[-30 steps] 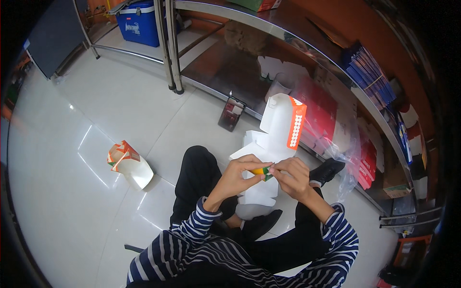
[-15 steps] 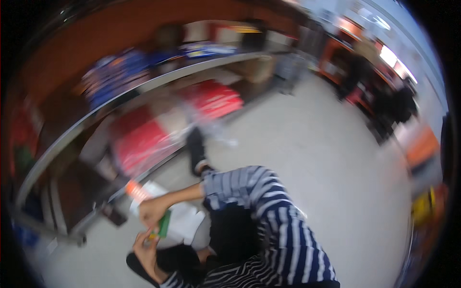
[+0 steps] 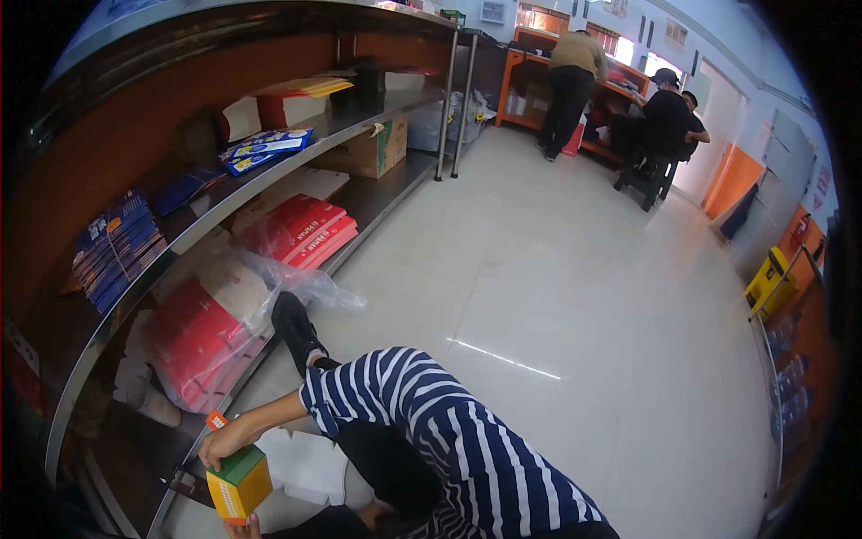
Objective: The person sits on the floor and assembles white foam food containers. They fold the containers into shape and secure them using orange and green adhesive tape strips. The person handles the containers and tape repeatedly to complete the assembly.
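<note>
A small yellow carton box (image 3: pixel 241 492) with a green end and an orange lower edge stands folded up between my hands at the lower left. My right hand (image 3: pixel 226 442) reaches over from above, its fingers curled on the green end. At the picture's lower edge my left hand (image 3: pixel 244 528) is mostly cut off; its fingertips press against the box's orange bottom edge. Beside the box, by my leg, lies a white unfolded carton blank (image 3: pixel 303 467). An orange flap (image 3: pixel 215 420) pokes out behind my right wrist.
Along the left runs a metal shelf (image 3: pixel 232 199) holding blue bundles (image 3: pixel 117 250), red packs in plastic (image 3: pixel 199 334) and a brown cardboard box (image 3: pixel 370 149). My black shoe (image 3: pixel 294 325) rests against its lower edge. Several people are at the far counter. A yellow object (image 3: pixel 770 280) stands right.
My view has swung, so the shelf and far people show more sharply. The green-and-yellow piece now appears as a box, with my right hand over its top and my left below.
</note>
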### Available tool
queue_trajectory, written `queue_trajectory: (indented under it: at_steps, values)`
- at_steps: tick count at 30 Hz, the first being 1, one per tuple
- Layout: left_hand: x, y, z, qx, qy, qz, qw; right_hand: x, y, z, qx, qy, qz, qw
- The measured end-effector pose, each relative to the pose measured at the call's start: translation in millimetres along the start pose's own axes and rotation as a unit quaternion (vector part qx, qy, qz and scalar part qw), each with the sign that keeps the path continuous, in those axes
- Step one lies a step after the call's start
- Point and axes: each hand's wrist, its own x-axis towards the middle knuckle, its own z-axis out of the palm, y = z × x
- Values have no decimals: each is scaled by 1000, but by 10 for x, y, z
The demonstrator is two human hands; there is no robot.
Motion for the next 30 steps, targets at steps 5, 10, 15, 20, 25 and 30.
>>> queue_trajectory:
  at_steps: [5,10,15,20,25,30]
  values:
    - [-102,322,270,-240,44,95,965,2,36,-218,38,28,75,996]
    - [-160,411,552,-194,-23,2,981,-90,344,-535,-410,11,-102,906]
    - [-182,472,635,-108,-37,59,992,-181,3,-147,-151,-194,-132,960]
    - [-250,631,744,-125,86,29,988,-325,-50,-209,-140,-15,-43,989]
    - [-271,697,917,-165,134,38,976,-466,-301,-181,-185,20,-60,981]
    - [-353,636,897,-105,174,89,975,-500,-207,-14,-162,86,6,983]
